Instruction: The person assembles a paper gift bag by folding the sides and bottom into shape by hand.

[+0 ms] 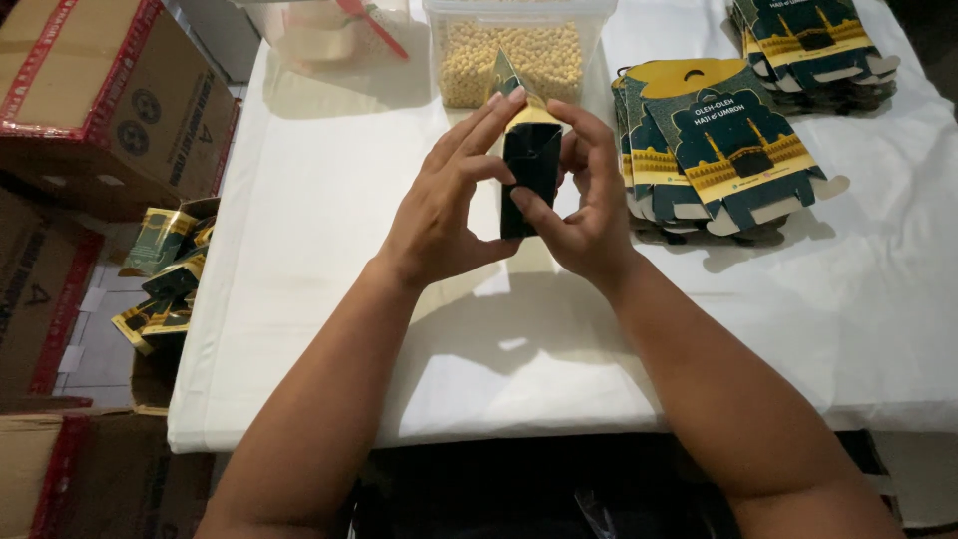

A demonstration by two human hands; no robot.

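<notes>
Pinching small dark-green-and-gold card box (531,170), left hand (439,215) and right hand (589,215) both grip closed on it; tight squeeze may crease flap, or box slips onto white tabletop (329,200).

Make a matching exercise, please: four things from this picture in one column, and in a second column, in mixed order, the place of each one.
Things
1. small dark box
2. clear tub of pale round pieces
3. stack of flat printed box blanks
4. brown carton with red tape

Places
A. beside the table, at the far left
B. on the white table, right of the hands
C. between the left hand and the right hand
D. at the table's far edge, behind the hands

Pairs: 1-C, 2-D, 3-B, 4-A
</notes>
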